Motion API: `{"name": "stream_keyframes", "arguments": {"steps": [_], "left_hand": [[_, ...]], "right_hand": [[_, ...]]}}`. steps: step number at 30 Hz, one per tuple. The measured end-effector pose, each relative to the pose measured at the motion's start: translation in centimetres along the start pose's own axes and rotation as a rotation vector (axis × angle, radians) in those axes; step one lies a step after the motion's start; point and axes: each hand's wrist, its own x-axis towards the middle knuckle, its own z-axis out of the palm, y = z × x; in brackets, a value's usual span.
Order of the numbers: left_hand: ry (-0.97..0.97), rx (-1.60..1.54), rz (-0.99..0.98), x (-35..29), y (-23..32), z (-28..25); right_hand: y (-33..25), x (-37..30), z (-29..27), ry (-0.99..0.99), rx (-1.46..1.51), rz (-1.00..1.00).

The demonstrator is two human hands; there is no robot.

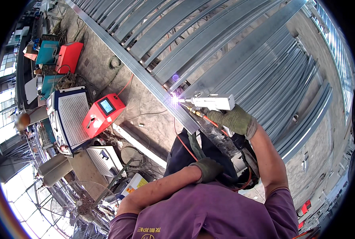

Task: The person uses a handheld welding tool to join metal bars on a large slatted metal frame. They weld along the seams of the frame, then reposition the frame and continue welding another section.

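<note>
My right hand [235, 120], in a green work glove, is wrapped round a white handheld welding gun [214, 102]. A bright violet-white spark [175, 99] glows at the gun's tip. It lies on a long silver metal rail [139, 76], where the slats [173, 51] of a metal frame meet it. An orange and a yellow line run beneath the gun. My left hand [209, 169], gloved too, is closed in front of my body, close to a dark green strip [195, 145]. Whatever its fingers hold is hidden.
At left stand a red machine [104, 114] with a lit screen, a white-and-blue cabinet [72, 115], another red box [69, 57] and a wire-cage fan [82, 203]. Long metal profiles [281, 75] are stacked at right. Cables [145, 114] trail across the floor.
</note>
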Motion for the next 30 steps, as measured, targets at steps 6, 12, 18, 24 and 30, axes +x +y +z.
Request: {"name": "stream_keyframes", "arguments": {"steps": [6,12,18,24,30], "left_hand": [[-0.004,-0.001,-0.011,-0.1,0.3,-0.4],[-0.004,0.0,-0.003,0.0,0.2,-0.3],[-0.001,-0.002,0.01,0.1,-0.1,-0.1],[0.004,0.004,0.013,0.1,0.0,-0.1],[0.007,-0.004,0.02,-0.1,0.2,-0.6]], "right_hand": [[0.1,-0.1,0.1,0.033,-0.061,-0.072],[1.0,0.0,0.0,0.021,-0.064,-0.057],[1.4,0.0,0.0,0.016,-0.068,-0.035],[1.4,-0.2,0.0,0.019,-0.083,-0.066],[2.3,-0.2,0.3,0.037,0.04,-0.052]]}}
